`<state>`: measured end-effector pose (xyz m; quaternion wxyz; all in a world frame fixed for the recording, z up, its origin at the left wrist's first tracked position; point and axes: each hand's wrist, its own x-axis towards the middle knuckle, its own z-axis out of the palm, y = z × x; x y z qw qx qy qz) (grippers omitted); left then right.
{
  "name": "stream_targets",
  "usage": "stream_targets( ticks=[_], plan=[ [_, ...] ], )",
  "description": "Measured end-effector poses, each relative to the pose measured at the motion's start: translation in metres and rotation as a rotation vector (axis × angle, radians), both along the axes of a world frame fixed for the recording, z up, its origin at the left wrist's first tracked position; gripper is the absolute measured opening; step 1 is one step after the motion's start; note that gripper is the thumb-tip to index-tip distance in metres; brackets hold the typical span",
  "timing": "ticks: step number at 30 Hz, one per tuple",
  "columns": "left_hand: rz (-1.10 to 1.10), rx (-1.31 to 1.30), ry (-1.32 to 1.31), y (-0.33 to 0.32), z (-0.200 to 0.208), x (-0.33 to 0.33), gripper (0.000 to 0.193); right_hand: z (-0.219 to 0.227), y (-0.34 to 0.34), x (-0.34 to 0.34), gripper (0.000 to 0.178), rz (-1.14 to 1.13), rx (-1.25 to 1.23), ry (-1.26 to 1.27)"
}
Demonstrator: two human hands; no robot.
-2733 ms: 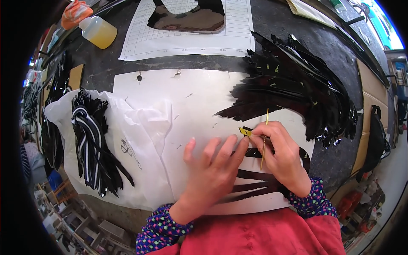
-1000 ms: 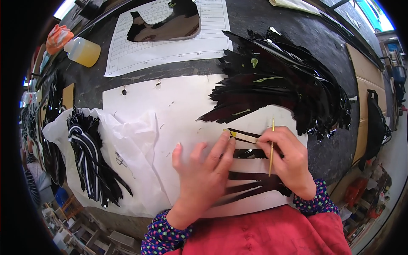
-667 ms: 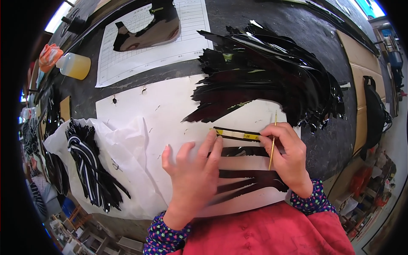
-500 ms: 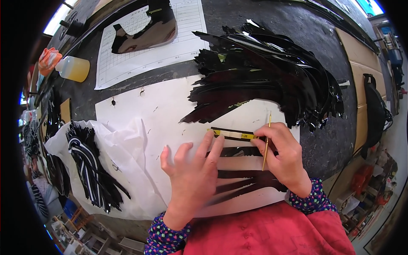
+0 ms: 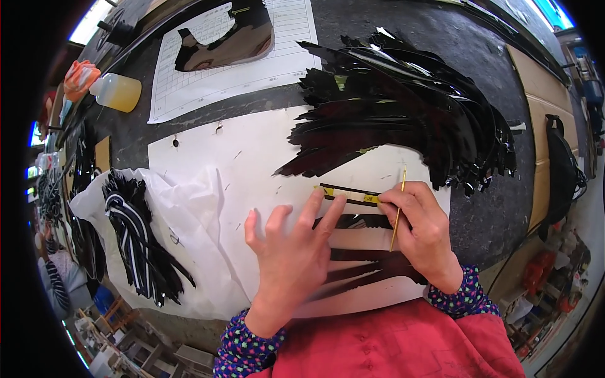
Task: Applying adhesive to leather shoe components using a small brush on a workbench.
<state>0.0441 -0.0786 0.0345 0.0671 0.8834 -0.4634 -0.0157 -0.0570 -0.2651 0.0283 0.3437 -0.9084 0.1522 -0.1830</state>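
A narrow black-edged strip [image 5: 348, 194] lies on the white sheet, with yellow pieces at both ends of its pale middle. My left hand [image 5: 291, 252] is spread out, its index finger and thumb resting on the strip's left end. The strip's right end is under the fingertips of my right hand [image 5: 419, 230], which also grips a thin gold-coloured stick [image 5: 399, 211], tilted nearly upright. Several glossy dark strips [image 5: 362, 257] lie just below, partly hidden by my hands. A large fanned pile of glossy black strips [image 5: 403, 113] is beyond them.
The white sheet [image 5: 208, 148] covers the near dark table [image 5: 466, 220]. At left, black and white strips [image 5: 132, 246] lie on crumpled white wrapping [image 5: 189, 201]. A bottle of yellow liquid [image 5: 120, 92], an orange cloth [image 5: 80, 80], a printed form [image 5: 189, 94] and cardboard [image 5: 535, 126] lie farther out.
My left thumb has slid slightly right along the strip. The right hand keeps its hold on the stick and stays at the strip's right end. The whole view has shifted a little.
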Motion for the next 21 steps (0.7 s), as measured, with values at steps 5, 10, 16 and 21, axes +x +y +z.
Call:
stream_targets(
  ticks=[5, 10, 16, 21],
  plan=[
    [0.015, 0.008, -0.007, 0.001, 0.003, -0.002, 0.064, 0.002, 0.002, 0.001, 0.024, 0.004, 0.012, 0.005],
    [-0.004, -0.003, -0.05, 0.0, -0.006, -0.001, 0.068, 0.002, 0.002, 0.001, 0.022, -0.015, 0.004, 0.026],
    [0.007, -0.027, -0.071, 0.0, -0.007, -0.002, 0.067, 0.003, 0.003, 0.002, 0.021, -0.01, 0.014, 0.015],
    [0.017, -0.072, -0.084, 0.0, -0.009, -0.003, 0.068, 0.009, -0.004, 0.0, 0.018, 0.04, 0.067, 0.049]
  ],
)
